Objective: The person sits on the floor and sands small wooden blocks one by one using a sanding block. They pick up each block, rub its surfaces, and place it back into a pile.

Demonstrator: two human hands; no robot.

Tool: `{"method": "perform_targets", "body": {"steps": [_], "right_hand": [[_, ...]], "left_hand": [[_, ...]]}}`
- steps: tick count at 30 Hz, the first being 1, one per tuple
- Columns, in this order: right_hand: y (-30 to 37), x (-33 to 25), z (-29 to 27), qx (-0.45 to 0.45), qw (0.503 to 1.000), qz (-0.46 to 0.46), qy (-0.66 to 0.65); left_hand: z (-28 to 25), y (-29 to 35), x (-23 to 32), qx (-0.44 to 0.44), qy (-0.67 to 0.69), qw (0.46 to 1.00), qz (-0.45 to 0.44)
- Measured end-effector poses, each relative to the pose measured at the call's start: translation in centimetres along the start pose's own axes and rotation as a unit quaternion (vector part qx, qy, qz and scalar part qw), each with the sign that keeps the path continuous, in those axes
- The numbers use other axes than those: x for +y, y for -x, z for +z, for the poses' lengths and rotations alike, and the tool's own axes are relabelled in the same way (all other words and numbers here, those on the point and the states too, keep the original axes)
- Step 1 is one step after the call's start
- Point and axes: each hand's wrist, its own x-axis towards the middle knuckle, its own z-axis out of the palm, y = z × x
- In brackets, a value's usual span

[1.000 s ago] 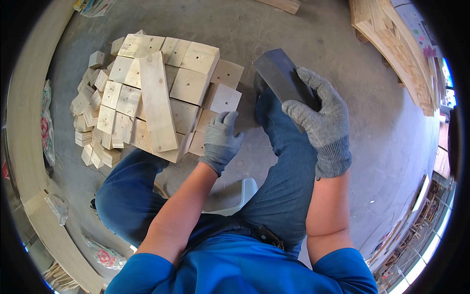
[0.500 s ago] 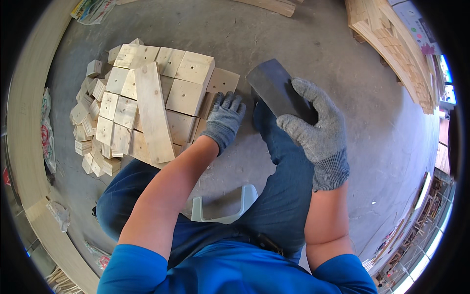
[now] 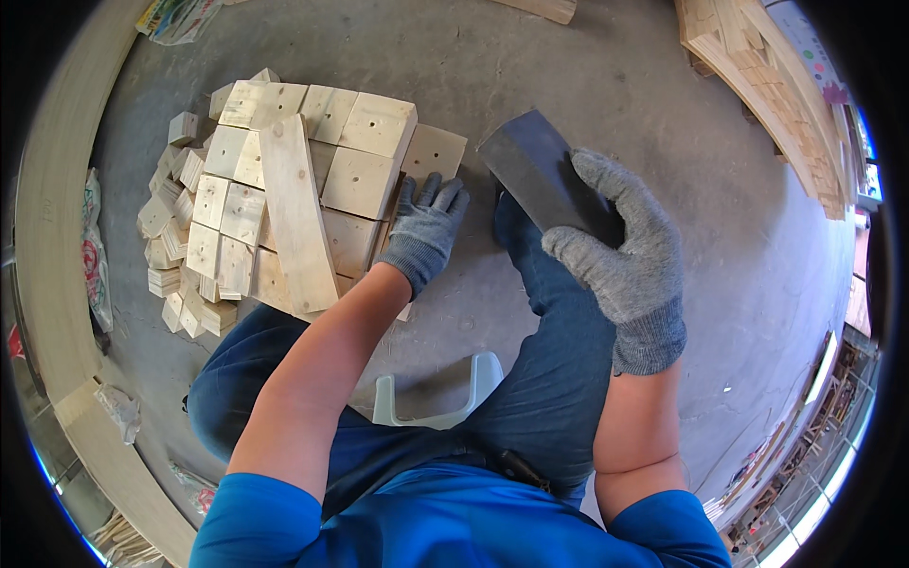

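Two gray-gloved hands at work over a concrete floor (image 3: 606, 71): from your lap, your left hand (image 3: 421, 235) is just short of 12 o'clock, at the edge block (image 3: 437, 148) of a wooden stack (image 3: 377, 125) at 11 o'clock, while your right hand (image 3: 636, 270), toward 1 o'clock, holds a dark bar (image 3: 544, 175), apparently clear of the floor. The edge block looks best steadied with flat fingers and even pressure, since a sideways shove could disturb its neighbors or jog the plank (image 3: 298, 216) lying aslant across the stack's top. Holding the bar out to the right seems sound, too: it is well apart from your left fingers, though a grip nearer its middle would likely better balance the free end, which points between 10 and 11 o'clock and could dip. An unhurried wrist should spare the plank and the loose blocks (image 3: 156, 220) at 10 o'clock any knock. Your right grip is closed about the bar's near end, fingers at its right side and thumb at its left, parted only as wide as the bar itself. Your left fingers are slightly spread, their tips at the edge block's near side; the thumb is hidden, so whether that hand pinches anything or simply rests cannot be told.
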Motion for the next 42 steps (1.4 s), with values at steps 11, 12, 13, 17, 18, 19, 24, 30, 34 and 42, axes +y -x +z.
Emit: {"method": "perform_targets", "body": {"steps": [11,12,13,17,18,19,24,30,34,42], "right_hand": [[0.1,0.1,-0.1,0.002,0.997,-0.056,0.049],[0.1,0.0,-0.1,0.002,0.997,-0.055,0.058],[0.1,0.0,-0.1,0.001,0.997,-0.056,0.057],[0.1,0.0,-0.2,0.000,0.994,-0.065,0.082],[0.1,-0.1,-0.2,0.000,0.993,-0.068,0.095],[0.1,0.0,-0.2,0.003,0.993,-0.067,0.094],[0.1,-0.5,-0.2,-0.005,0.997,-0.023,0.070],[0.0,-0.4,0.2,-0.012,0.999,-0.036,0.039],[0.0,0.1,0.8,-0.007,0.999,-0.036,0.031],[0.0,-0.4,1.1,0.035,0.989,-0.006,-0.143]], "left_hand": [[1.2,0.2,-0.2,0.011,-0.024,0.999,-0.018],[1.2,0.2,-0.2,0.013,-0.023,0.999,-0.020],[1.4,0.3,-0.2,0.016,-0.022,0.999,-0.021],[1.9,0.2,-0.2,0.006,-0.011,1.000,-0.027],[1.9,0.2,-0.3,0.004,-0.007,1.000,-0.024],[1.9,0.2,-0.4,0.002,-0.004,1.000,-0.021],[1.3,1.4,-0.5,0.080,0.070,0.994,0.018],[0.4,7.1,5.7,0.075,0.190,0.976,0.076],[3.5,13.5,9.2,-0.044,0.292,0.955,0.026],[0.4,18.0,5.8,-0.160,0.346,0.918,-0.108]]}}
